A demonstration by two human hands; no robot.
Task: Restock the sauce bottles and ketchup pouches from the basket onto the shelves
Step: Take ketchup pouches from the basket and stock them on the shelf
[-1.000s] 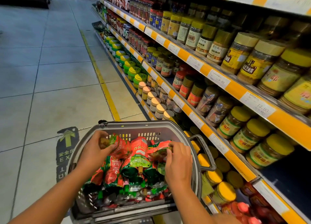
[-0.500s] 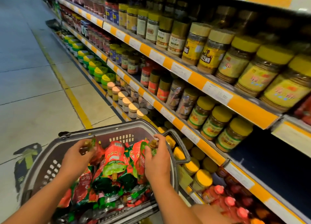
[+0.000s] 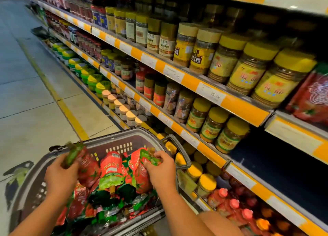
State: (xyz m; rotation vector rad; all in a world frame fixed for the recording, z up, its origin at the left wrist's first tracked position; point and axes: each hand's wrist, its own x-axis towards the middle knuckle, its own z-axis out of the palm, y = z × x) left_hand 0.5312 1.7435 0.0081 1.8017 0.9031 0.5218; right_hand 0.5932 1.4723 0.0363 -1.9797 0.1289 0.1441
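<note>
A grey basket [image 3: 113,140] sits low in front of me, filled with several red and green ketchup pouches [image 3: 111,170]. My left hand [image 3: 60,175] grips one pouch [image 3: 83,163] by its green top, lifted at the basket's left side. My right hand [image 3: 161,170] pinches the top of another pouch [image 3: 142,172] near the basket's right rim. Red pouches [image 3: 312,97] stand on the upper shelf at far right. A dark bare stretch of shelf [image 3: 276,168] lies to the right of the yellow-lidded jars.
Shelves with orange price strips [image 3: 177,72] run along the right, packed with jars. Red sauce bottles [image 3: 229,202] stand on the bottom shelf by my right forearm. The basket handle [image 3: 179,150] hangs toward the shelf. Tiled floor with a yellow line [image 3: 69,111] lies to the left.
The view has swung right and closer to the shelves. Both hands have lifted their pouches slightly out of the pile; the left pouch now stands higher above the basket rim.
</note>
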